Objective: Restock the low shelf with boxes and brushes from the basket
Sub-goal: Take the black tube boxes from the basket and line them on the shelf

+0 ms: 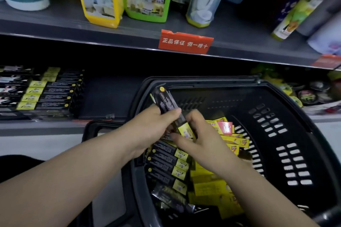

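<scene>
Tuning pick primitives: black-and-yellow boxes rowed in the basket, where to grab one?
From above, at the yellow end: the boxes lie flat, long sides touching, black ends close to the basket wall. Probably tip that end up, then pinch across the width.

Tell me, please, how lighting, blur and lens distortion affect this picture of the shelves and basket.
In the head view the wide lens bows the upper shelf edge; the label of the yellow bottle is blurred; the low shelf lies in deep shadow; the left hand and right hand, gripping a black box, are evenly lit.
</scene>
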Demonstrator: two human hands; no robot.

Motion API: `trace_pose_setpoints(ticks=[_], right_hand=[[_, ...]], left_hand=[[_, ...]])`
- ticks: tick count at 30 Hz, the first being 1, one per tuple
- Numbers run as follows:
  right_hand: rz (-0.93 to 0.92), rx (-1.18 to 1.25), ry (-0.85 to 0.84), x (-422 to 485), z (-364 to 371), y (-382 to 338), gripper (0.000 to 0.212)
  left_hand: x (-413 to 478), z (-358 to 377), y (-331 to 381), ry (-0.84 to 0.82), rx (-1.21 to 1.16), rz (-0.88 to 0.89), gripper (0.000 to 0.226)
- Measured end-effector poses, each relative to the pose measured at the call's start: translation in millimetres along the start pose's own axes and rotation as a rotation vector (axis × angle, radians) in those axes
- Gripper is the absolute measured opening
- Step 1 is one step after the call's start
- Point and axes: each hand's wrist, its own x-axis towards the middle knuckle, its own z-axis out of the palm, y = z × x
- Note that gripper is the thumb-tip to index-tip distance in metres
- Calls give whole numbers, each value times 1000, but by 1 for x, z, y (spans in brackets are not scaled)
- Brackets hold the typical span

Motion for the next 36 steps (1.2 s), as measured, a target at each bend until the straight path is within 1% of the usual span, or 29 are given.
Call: trace_pose_setpoints(ticks=[1, 2, 3, 4, 5, 6, 7, 8, 9, 10, 11, 14, 16, 18, 19, 21, 22, 23, 24, 26, 28, 30, 32, 34, 35, 36], right_hand=[[-24, 18, -38, 1, -1, -2, 25], [-21, 73, -51, 4, -3, -1, 24], [15, 120, -15, 9, -6, 3, 28], [79, 128, 52, 15, -6, 12, 37], [160, 65, 113, 21, -4, 26, 41], [252, -88, 120, 29, 0, 40, 36], [306, -340, 51, 36, 7, 54, 29], [325, -598, -61, 42, 17, 68, 25], [331, -801, -170, 46, 29, 80, 25], [333, -934, -256, 50, 38, 89, 30], [338, -1005, -291, 52, 46, 95, 34], [337, -1057, -220, 58, 55, 102, 39], [349, -1000, -180, 58, 50, 100, 35], [341, -851, -70, 52, 35, 87, 24], [317, -737, -3, 48, 25, 77, 19], [304, -367, 95, 36, 6, 50, 14], [295, -150, 112, 28, -2, 34, 12], [276, 18, 105, 21, -8, 19, 11], [248, 120, 90, 15, -11, 6, 11], [185, 179, 89, 6, -12, -11, 14], [108, 126, 137, 2, -8, -25, 24], [6, 102, 175, 0, -6, -33, 21], [-44, 165, 180, 3, -6, -32, 14], [37, 286, 179, 13, -7, -16, 20], [123, 274, 161, 20, -5, -3, 23], [207, 169, 116, 28, -1, 12, 24]], left_hand=[[2, -2, 2, 43, -24, 38, 33], [3, -5, 3, 76, -43, 56, 31], [4, -9, 5, 96, -64, 64, 33], [6, -13, 7, 113, -82, 64, 36], [6, -15, 8, 125, -97, 62, 39], [7, -18, 8, 133, -106, 57, 41], [6, -19, 7, 134, -113, 55, 41], [5, -21, 7, 130, -119, 55, 41], [4, -22, 6, 123, -122, 54, 42], [4, -23, 6, 115, -122, 50, 43], [3, -24, 6, 111, -126, 47, 45], [0, -27, 6, 112, -174, 42, 39], [-1, -28, 7, 121, -207, 35, 31], [-2, -31, 8, 127, -237, 29, 27], [-2, -33, 8, 129, -246, 27, 27], [-2, -34, 8, 131, -249, 32, 26], [-2, -35, 8, 131, -248, 36, 26], [-2, -34, 9, 131, -246, 41, 26], [-2, -33, 10, 132, -244, 46, 26], [-3, -30, 10, 129, -240, 50, 29], [-3, -27, 10, 114, -238, 53, 38], [-4, -25, 9, 118, -216, 66, 47], [-4, -26, 9, 161, -185, 82, 51], [-4, -29, 10, 199, -165, 88, 48], [-4, -30, 10, 207, -160, 83, 46], [-4, -31, 10, 204, -160, 76, 44]])
